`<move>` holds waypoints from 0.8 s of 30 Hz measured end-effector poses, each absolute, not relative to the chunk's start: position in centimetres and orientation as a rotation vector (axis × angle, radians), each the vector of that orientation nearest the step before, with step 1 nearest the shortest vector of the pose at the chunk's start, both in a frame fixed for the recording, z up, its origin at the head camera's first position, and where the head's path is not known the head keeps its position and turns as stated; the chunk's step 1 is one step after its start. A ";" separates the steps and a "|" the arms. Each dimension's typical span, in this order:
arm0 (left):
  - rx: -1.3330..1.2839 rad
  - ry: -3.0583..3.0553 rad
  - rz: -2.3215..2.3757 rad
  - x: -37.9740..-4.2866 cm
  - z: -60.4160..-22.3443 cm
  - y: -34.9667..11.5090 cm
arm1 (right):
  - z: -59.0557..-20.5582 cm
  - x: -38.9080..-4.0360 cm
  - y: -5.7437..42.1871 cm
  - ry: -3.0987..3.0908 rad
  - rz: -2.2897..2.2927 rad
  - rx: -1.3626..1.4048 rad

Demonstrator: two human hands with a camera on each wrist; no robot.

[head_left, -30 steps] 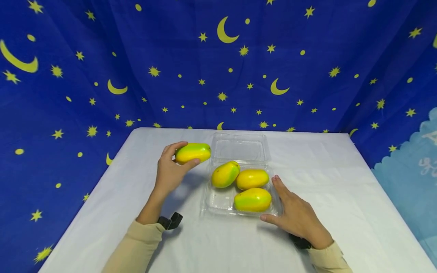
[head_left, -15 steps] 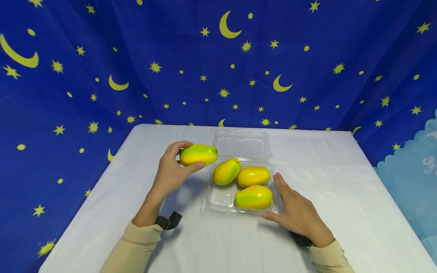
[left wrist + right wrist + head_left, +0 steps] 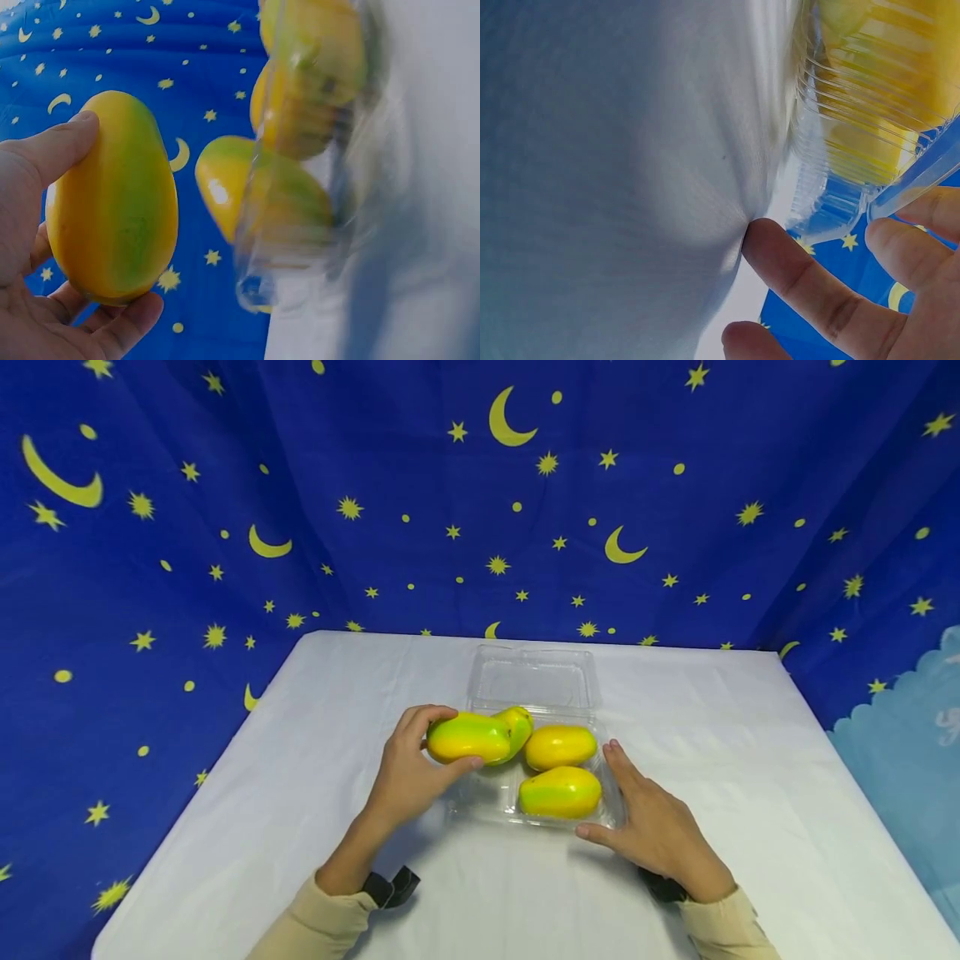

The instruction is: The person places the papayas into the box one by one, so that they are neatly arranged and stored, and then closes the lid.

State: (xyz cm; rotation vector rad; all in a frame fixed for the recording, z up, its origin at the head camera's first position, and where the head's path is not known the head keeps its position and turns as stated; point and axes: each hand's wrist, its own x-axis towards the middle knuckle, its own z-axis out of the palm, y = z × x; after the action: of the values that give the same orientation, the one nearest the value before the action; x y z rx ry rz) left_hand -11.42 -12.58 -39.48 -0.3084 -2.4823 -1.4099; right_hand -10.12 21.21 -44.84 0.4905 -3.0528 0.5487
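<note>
My left hand [image 3: 412, 768] grips a yellow-green mango [image 3: 467, 739] between thumb and fingers, above the left side of a clear plastic clamshell box [image 3: 480, 810]. In the head view this mango partly covers another mango [image 3: 519, 727] at the box's back left. Two more mangoes lie on the right side, one at the back [image 3: 561, 747] and one at the front [image 3: 561, 792]. The left wrist view shows the held mango [image 3: 116, 202] apart from those in the box. My right hand [image 3: 660, 827] rests along the box's right side with fingers extended; one fingertip [image 3: 765, 236] presses the tablecloth.
The box's hinged lid [image 3: 534, 681] lies folded back behind it. A white cloth [image 3: 697, 710] covers the table. Behind and to the left hangs a blue curtain [image 3: 420, 460] with yellow moons and stars; a light blue cloth [image 3: 900, 727] hangs at the right.
My left hand has carried its mango rightward and toward me, from beside the box to over its left part. The right hand stays at the box's side. The head view has shifted slightly.
</note>
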 end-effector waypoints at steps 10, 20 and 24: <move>-0.453 -2.482 -1.355 -10.7 -41.5 -10.9 | -45.0 -10.2 21.1 -3.048 0.544 0.491; -0.550 -2.504 -1.156 -10.3 -42.5 -10.0 | -45.0 -10.2 21.2 -3.050 0.539 0.488; -0.563 -2.534 -1.069 -10.3 -42.9 -9.9 | -45.0 -10.2 21.3 -3.046 0.541 0.500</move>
State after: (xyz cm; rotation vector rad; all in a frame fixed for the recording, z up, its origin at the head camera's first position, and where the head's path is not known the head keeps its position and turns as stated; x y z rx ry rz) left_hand -10.31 -9.87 -42.93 -0.5629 -2.5343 -1.0688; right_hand -10.16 21.30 -44.98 0.4997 -3.0465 0.5413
